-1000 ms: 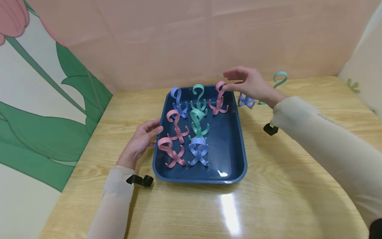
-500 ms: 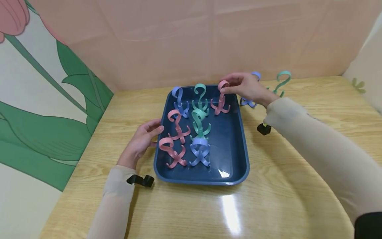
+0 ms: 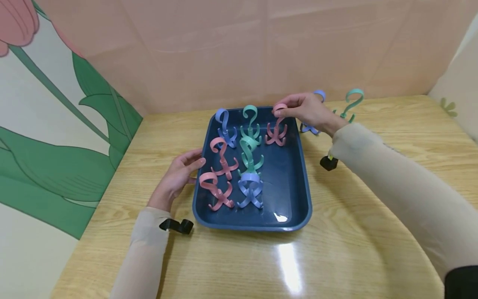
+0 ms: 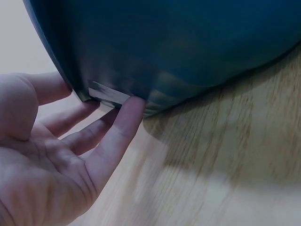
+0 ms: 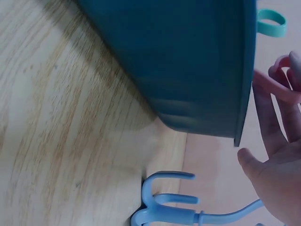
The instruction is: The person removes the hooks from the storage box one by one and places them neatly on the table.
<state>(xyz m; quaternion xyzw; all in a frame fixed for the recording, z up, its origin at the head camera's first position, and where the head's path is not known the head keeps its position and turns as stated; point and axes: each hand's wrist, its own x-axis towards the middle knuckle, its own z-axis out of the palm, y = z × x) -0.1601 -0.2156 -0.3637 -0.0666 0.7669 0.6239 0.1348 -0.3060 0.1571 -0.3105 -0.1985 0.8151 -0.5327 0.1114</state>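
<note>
My left hand (image 3: 176, 177) grips the left side of a dark blue tray (image 3: 285, 176). In the left wrist view its fingertips (image 4: 129, 110) press the tray's outer wall, and the thumb reaches the rim. At the tray's back right corner, my right hand (image 3: 310, 111) pinches the curled top of a pink rotating hanger hook (image 3: 276, 135), whose prongs point down inside the tray. Beside it stand a green hook (image 3: 250, 128) and a purple-blue hook (image 3: 226, 135). Farther forward in the tray are two pink hooks, another green hook (image 3: 249, 160) and a purple-blue hook (image 3: 250, 193).
Right of the tray, a purple-blue hook (image 3: 310, 128), partly hidden by my right hand, stands on the wooden table (image 3: 239, 265). A green hook (image 3: 354, 93) is farther right, partly behind my forearm. A pink sheet (image 3: 209, 54) rises along the table's back edge.
My right hand has moved slightly down and left and now pinches the pink hook's top. The pink hook has turned, with its prongs standing differently. My left hand stays on the tray.
</note>
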